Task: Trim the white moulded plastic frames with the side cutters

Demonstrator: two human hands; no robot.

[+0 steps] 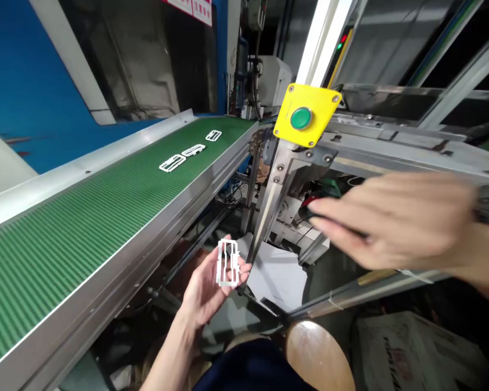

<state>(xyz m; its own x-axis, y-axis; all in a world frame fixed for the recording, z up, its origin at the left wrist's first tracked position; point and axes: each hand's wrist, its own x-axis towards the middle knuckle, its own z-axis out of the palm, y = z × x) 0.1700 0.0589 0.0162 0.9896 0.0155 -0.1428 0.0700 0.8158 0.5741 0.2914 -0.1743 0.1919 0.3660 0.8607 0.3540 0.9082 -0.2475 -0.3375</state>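
A thin white plastic frame with long slots stands nearly upright in my left hand, fingers behind it and at its edges, low and right of the conveyor. My right hand is blurred by motion, level with the machine frame on the right. Its thumb and fingers are pinched together. Something dark shows between them, too smeared to name. Several more white plastic frames lie flat on the green conveyor belt, near its far end.
A metal post carries a yellow plate with a green push button between the conveyor and the right-hand machine frame. White sheets lie low behind my left hand. A round wooden stool top and a printed carton are below.
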